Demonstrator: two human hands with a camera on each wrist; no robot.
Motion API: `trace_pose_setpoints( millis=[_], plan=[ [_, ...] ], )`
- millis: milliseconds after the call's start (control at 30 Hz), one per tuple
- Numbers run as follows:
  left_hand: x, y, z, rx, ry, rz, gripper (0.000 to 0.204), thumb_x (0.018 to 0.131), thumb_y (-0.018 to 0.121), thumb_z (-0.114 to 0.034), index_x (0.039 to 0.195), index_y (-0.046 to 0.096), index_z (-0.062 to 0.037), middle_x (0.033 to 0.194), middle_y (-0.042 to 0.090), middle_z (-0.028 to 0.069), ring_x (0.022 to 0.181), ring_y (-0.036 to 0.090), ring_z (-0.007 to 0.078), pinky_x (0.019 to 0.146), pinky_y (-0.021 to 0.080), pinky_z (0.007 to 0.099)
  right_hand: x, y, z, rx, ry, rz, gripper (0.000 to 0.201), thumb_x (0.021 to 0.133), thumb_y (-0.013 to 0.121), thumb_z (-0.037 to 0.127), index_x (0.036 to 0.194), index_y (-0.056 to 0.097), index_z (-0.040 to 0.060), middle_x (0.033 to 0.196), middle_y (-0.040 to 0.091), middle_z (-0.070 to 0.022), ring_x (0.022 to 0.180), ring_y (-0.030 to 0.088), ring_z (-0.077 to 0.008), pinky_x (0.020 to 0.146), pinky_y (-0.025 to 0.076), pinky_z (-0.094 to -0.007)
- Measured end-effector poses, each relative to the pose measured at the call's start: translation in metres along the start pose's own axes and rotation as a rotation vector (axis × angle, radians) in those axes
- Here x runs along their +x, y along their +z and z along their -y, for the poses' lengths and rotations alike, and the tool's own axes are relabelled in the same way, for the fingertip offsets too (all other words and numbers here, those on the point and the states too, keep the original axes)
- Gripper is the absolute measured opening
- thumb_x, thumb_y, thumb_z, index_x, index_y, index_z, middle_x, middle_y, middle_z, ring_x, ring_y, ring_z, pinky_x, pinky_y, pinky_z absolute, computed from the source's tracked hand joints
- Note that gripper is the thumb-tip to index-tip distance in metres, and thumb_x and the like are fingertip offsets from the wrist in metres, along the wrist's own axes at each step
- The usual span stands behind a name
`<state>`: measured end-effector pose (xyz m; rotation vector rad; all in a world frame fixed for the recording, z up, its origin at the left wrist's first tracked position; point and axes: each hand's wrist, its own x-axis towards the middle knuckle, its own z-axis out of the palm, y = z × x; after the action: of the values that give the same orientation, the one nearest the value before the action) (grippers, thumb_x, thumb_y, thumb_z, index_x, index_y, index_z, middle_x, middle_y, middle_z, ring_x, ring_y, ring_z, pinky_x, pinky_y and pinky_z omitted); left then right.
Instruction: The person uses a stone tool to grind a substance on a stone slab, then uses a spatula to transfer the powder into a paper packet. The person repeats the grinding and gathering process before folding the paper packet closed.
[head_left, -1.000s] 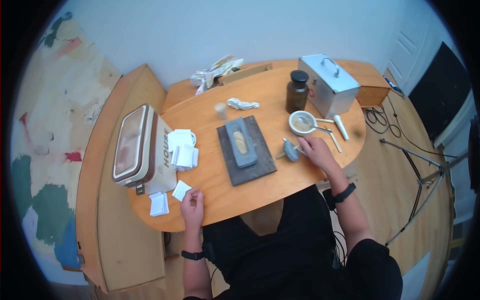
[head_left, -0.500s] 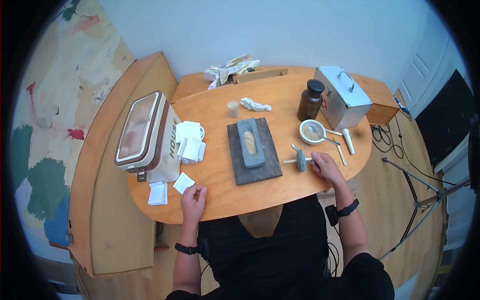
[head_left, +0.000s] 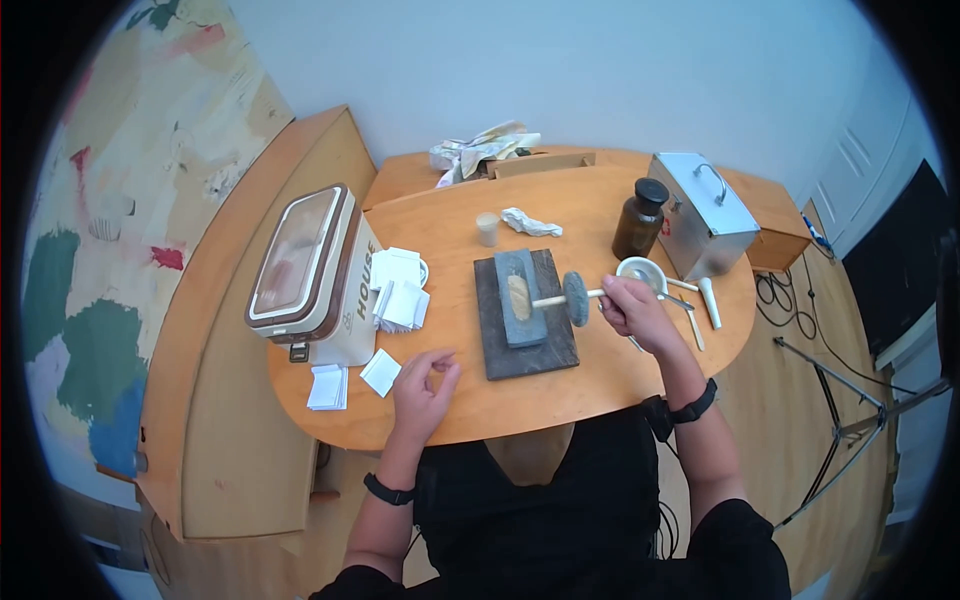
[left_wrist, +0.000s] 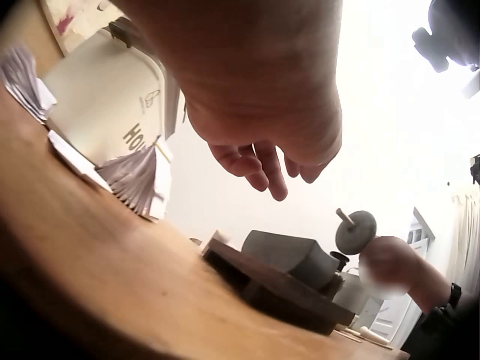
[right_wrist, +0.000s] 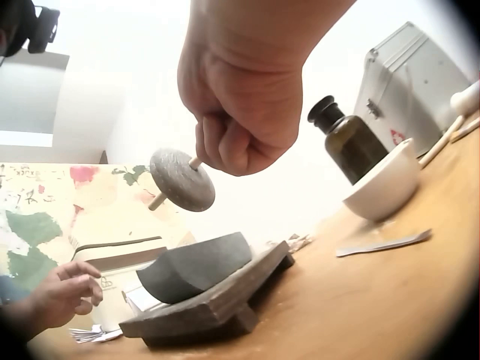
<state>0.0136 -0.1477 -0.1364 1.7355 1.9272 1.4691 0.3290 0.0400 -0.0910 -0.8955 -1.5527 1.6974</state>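
My right hand (head_left: 642, 316) grips one end of the wooden axle (head_left: 547, 301) of a grey stone grinding wheel (head_left: 577, 299). The wheel hangs in the air above the right side of a dark wooden stand (head_left: 494, 345), the axle's free end reaching over the stone grinding trough (head_left: 527, 333). Tan powder (head_left: 520, 297) lies in the trough's hollow. Left of the stand, my left hand (head_left: 424, 398) hovers over the table's front, fingers loosely bent and holding nothing. A folded white paper (head_left: 380, 373) lies just beside it.
A white mortar (right_wrist: 386, 184), brown bottle (head_left: 638, 222) and silver case (head_left: 708, 220) stand at the right. A pestle (head_left: 710, 303) lies near them. At the left are a cream box (head_left: 345, 320) and white papers (head_left: 400, 305). A small cup (head_left: 487, 229) stands behind the trough.
My right hand has gripped the axle and lifted the grinding wheel off the table, swinging it left towards the trough. My left hand has risen from beside the folded paper and moved right.
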Motion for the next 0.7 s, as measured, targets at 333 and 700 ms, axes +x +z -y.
trace_pose_setpoints(
  millis=[333, 700],
  plan=[
    [0.091, 0.034, -0.031, -0.120, 0.127, 0.161, 0.047, 0.086, 0.082, -0.018, 0.129, 0.069, -0.0062, 0.088, 0.072, 0.0027, 0.075, 0.062, 0.0126, 0.062, 0.046, 0.0276, 0.045, 0.044, 0.011, 0.001, 0.007, 0.139, 0.042, 0.112, 0.048, 0.040, 0.082, 0.054, 0.0110, 0.063, 0.045, 0.0051, 0.051, 0.036, -0.0042, 0.046, 0.028, -0.0209],
    [0.118, 0.040, -0.014, -0.100, 0.104, 0.292, 0.018, 0.091, 0.077, -0.015, 0.105, 0.079, -0.0027, 0.079, 0.069, 0.0083, 0.067, 0.060, 0.0166, 0.061, 0.046, 0.0294, 0.073, 0.037, -0.013, -0.084, 0.074, 0.212, 0.043, 0.111, 0.049, 0.041, 0.083, 0.057, 0.0094, 0.065, 0.048, 0.0057, 0.056, 0.042, -0.0048, 0.050, 0.033, -0.0214]
  ],
)
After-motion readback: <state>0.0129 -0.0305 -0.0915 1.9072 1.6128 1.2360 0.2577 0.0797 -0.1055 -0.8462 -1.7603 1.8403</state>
